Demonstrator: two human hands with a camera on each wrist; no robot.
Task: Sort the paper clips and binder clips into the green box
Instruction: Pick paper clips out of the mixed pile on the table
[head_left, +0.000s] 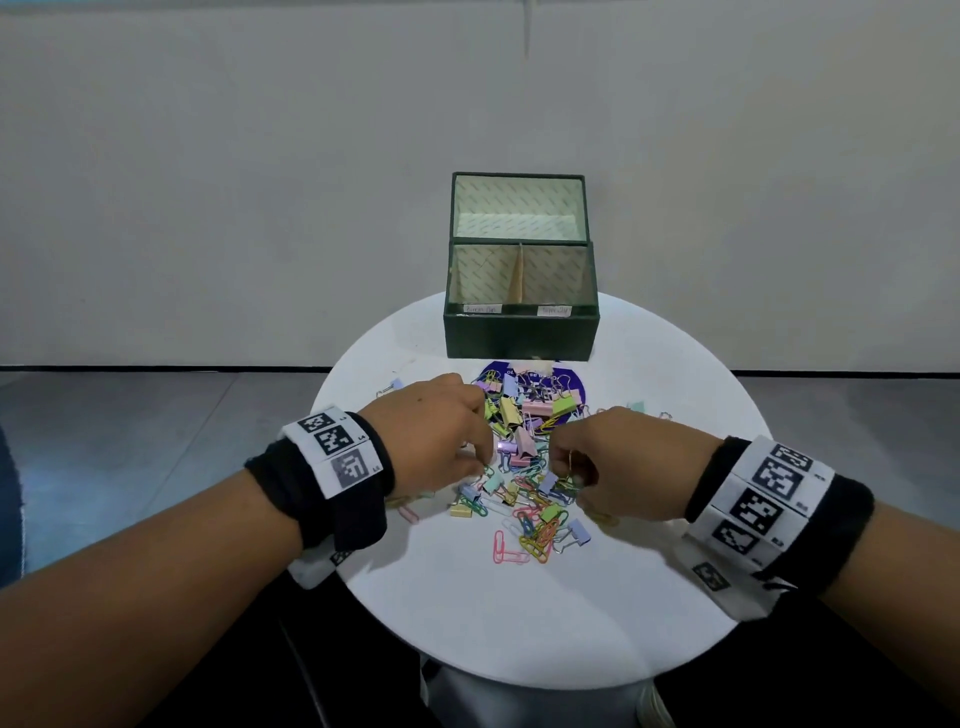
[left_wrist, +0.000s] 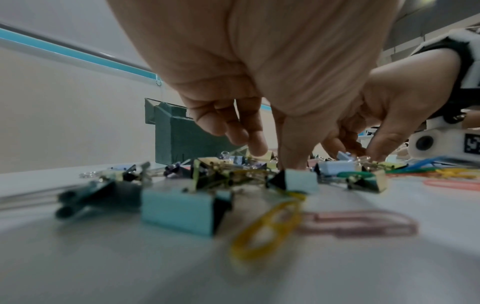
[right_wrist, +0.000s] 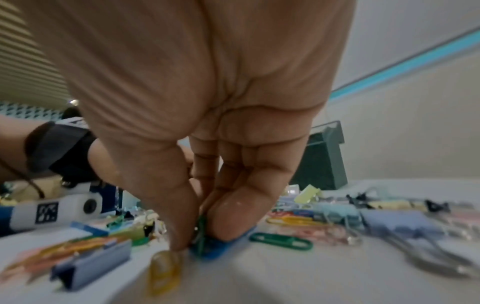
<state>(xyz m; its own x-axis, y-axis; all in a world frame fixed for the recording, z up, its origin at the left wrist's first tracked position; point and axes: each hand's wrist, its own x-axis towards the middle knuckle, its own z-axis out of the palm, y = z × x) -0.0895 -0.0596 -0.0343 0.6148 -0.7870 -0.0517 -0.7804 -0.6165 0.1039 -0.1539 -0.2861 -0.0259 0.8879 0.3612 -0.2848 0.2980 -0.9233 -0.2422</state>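
From the head camera I see the round white worktop (head_left: 519, 623) with the green box (head_left: 521, 332) at its far edge, lid up, a divider splitting the inside into two labelled compartments; the labels are too small for me to read. Nearer than the box lies the mixed pile of clips (head_left: 519, 467), pastel binder clips and coloured paper clips tangled together. My left hand (head_left: 431, 436) reaches into the pile's left side, fingers curled down; whether it grips anything is hidden from here. My right hand (head_left: 618, 462) works the pile's right side, fingertips drawn together on a wire clip.

The left wrist camera adds what the head view hides: the left hand's fingers (left_wrist: 257, 144) hang spread and loosely bent above the pile, tips down among the binder clips, closed on nothing that I can make out. A light blue binder clip (left_wrist: 179, 209) and a yellow paper clip (left_wrist: 267, 230) lie blurred in the foreground, well nearer than the box (left_wrist: 187, 142).

The right wrist camera shows the pinch plainly: thumb and fingertips (right_wrist: 233, 216) pressed together on a green paper clip (right_wrist: 200, 230), held upright against the worktop over a blue clip. Another green paper clip (right_wrist: 280, 238) lies flat just beside, with the box (right_wrist: 322, 162) behind.
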